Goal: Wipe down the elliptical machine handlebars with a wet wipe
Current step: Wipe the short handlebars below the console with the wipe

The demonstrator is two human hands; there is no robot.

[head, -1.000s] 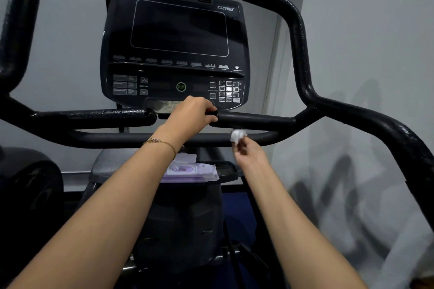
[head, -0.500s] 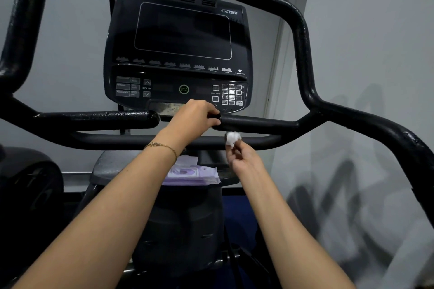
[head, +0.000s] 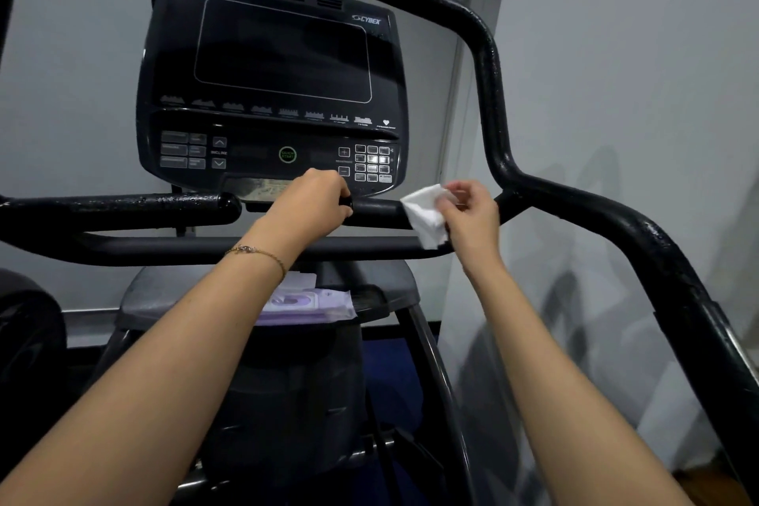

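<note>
Gripping the stub end of the short handlebar (head: 378, 214) with the left hand (head: 312, 199), fingers curled round it, probably just for steadying. Next over, pinching the wet wipe (head: 425, 216) in the right hand (head: 472, 214), draped against that same bar, so seemingly mid-wipe. Tallying up: one wipe out, one wipes pack (head: 320, 300) parked below within reach, two short grips (head: 123, 205), two tall outer bars (head: 486, 66).

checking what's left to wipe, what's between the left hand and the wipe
Just bare black handlebar between the left hand and the wipe, seen in the head view.
</note>
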